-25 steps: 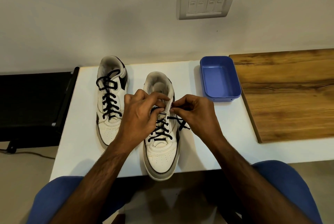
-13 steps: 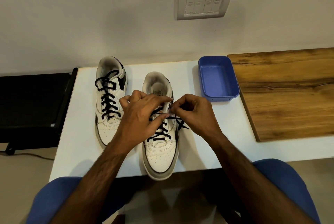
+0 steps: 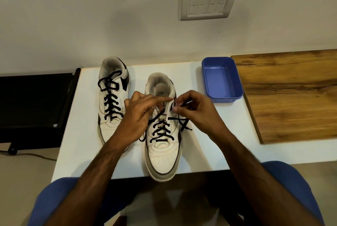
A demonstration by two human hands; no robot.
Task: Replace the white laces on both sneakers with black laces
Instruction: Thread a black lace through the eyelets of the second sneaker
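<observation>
On the white table (image 3: 87, 134), the right sneaker (image 3: 162, 145) lies nearer, toe over the near edge. The right hand (image 3: 198, 112) has its grip pinched on the black lace (image 3: 184, 123) end at the top eyelets; the left hand (image 3: 140, 116) holds the tongue, forefinger extended. The left sneaker (image 3: 113, 96), farther left, is fully laced.

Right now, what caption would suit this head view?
Two hands thread a black lace through the near sneaker beside its laced twin and a blue tray.
</observation>
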